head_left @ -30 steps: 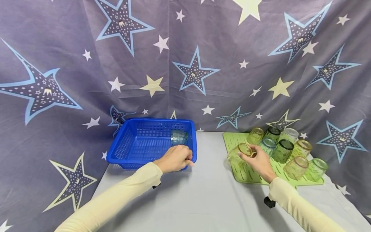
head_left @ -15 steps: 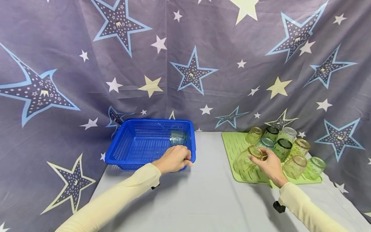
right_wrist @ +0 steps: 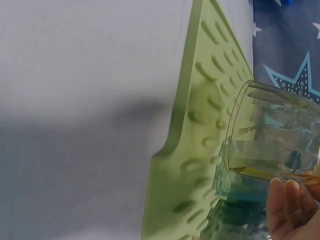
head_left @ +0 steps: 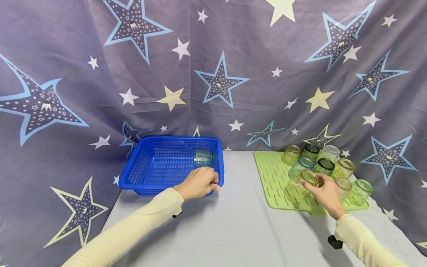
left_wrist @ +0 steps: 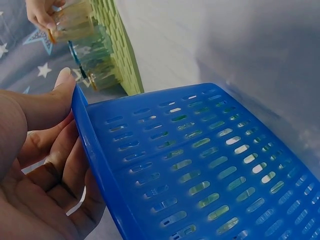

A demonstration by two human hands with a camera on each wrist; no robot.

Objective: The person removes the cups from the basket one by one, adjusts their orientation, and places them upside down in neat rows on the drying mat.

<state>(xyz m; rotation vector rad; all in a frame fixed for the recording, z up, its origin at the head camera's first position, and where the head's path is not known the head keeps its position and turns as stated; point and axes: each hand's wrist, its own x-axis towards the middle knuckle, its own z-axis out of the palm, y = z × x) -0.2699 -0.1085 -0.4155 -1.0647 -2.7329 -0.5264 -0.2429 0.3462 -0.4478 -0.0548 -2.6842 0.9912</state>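
Observation:
My left hand [head_left: 197,182] grips the right end of the blue perforated basket [head_left: 137,187]; in the left wrist view its thumb lies over the rim [left_wrist: 95,155] and the fingers curl outside. A clear bluish glass [head_left: 203,158] lies on its side in the basket. At the right, my right hand [head_left: 327,193] pinches a yellow glass [head_left: 296,190] near its upper, narrower end. The glass's wide mouth faces the green mat [head_left: 271,187], close over it. In the right wrist view the fingertips [right_wrist: 277,202] press against the yellow glass.
Behind and right of the held glass, several tinted glasses stand on the mat, among them a yellow glass [head_left: 291,155], a blue glass [head_left: 300,167], a dark green glass [head_left: 325,165] and a light green glass [head_left: 361,192]. A star-patterned curtain [head_left: 253,44] hangs behind the white table [head_left: 240,222].
My right hand has carried the yellow glass rightward and slightly toward me, from the mat's left edge to beside the other glasses. The left hand keeps its hold on the basket.

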